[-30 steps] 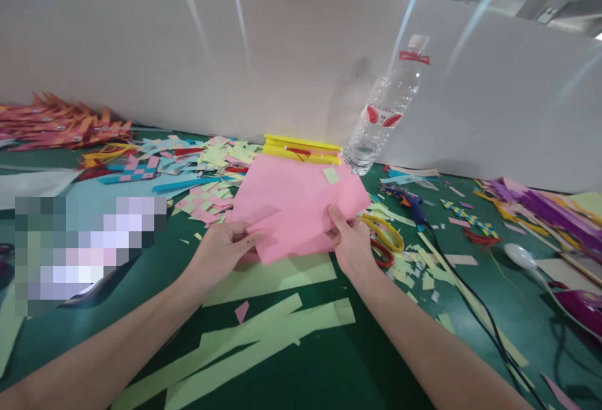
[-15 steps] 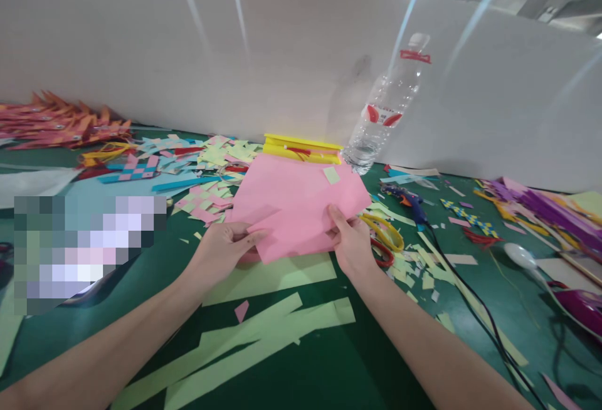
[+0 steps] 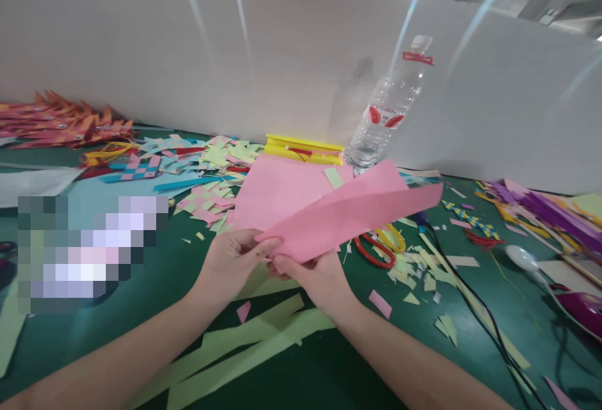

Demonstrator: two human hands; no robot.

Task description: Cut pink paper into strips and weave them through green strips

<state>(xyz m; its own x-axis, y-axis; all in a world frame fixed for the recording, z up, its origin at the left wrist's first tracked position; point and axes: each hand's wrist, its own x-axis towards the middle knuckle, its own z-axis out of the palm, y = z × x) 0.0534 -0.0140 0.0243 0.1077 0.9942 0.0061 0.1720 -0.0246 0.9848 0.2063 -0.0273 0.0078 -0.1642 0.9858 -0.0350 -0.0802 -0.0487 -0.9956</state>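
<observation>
A sheet of pink paper (image 3: 348, 215) is held at its near left end by both hands, and its far right end sticks up, curled, above the table. My left hand (image 3: 237, 259) pinches the sheet's left corner between thumb and fingers. Close beside it, my right hand (image 3: 315, 275) grips the lower edge, thumb on top and fingers mostly hidden underneath. Behind lies more pink paper (image 3: 277, 187) with a small pale green scrap (image 3: 333, 177) on it. Red-handled scissors (image 3: 375, 252) and yellow handles (image 3: 392, 237) lie to the right of the held sheet.
Pale green strips (image 3: 249, 347) cover the table in front. A clear plastic bottle (image 3: 388, 109) leans at the wall beside a yellow folded piece (image 3: 282, 145). At right lie a dark cable (image 3: 463, 288) and a white spoon (image 3: 522, 258). Orange folded paper (image 3: 61, 123) is piled far left.
My right hand has moved left and nearer, close to my left hand. The pink sheet has turned and lifted, its free end now pointing right and curling up, uncovering the red scissor handles.
</observation>
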